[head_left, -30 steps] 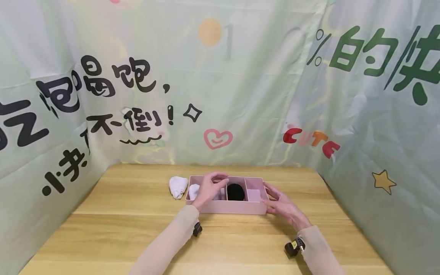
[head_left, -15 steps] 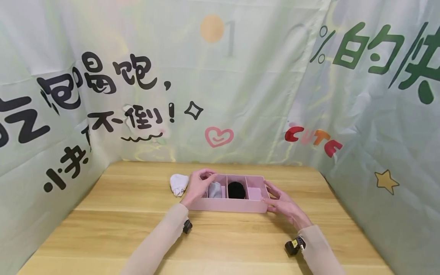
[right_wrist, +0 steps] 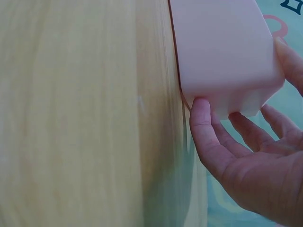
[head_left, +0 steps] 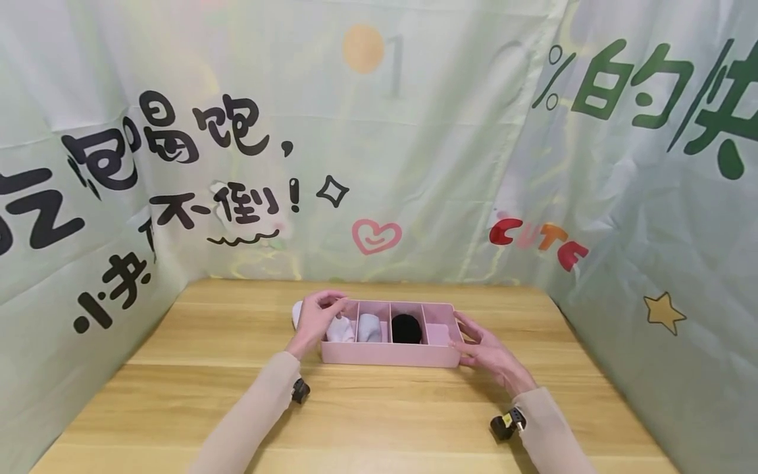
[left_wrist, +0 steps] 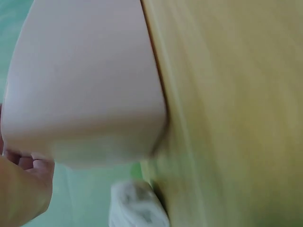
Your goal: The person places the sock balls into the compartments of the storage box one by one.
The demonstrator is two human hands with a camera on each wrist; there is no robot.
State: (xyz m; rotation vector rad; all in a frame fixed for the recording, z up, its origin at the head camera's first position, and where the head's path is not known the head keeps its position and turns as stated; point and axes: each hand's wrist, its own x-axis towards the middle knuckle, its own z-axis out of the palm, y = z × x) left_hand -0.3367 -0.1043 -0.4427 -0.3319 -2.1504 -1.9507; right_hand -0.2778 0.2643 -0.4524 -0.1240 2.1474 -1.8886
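A pink organizer box (head_left: 391, 355) with several compartments sits on the table. It holds a rolled white sock (head_left: 340, 329) at its left end, a rolled pale grey-blue sock (head_left: 370, 328) beside that, and a rolled black sock (head_left: 406, 328); the rightmost compartment shows bare pink bottom. My left hand (head_left: 316, 320) hovers at the box's left end with loosely bent fingers and nothing visible in them. Partly hidden behind that hand, a white bundled sock (left_wrist: 137, 208) lies on the table outside the box. At the right end, my right hand (right_wrist: 260, 165) holds the box, fingers against the end wall and thumb near the front corner.
The wooden table (head_left: 391, 421) runs up to printed fabric walls (head_left: 414, 164) at the back and both sides. A black wrist camera (head_left: 301, 391) sits under the left sleeve, another camera (head_left: 506, 424) under the right.
My left hand has moved left from over the middle of the box to its left end, uncovering the grey-blue and white socks. The right hand stays at the box's right end.
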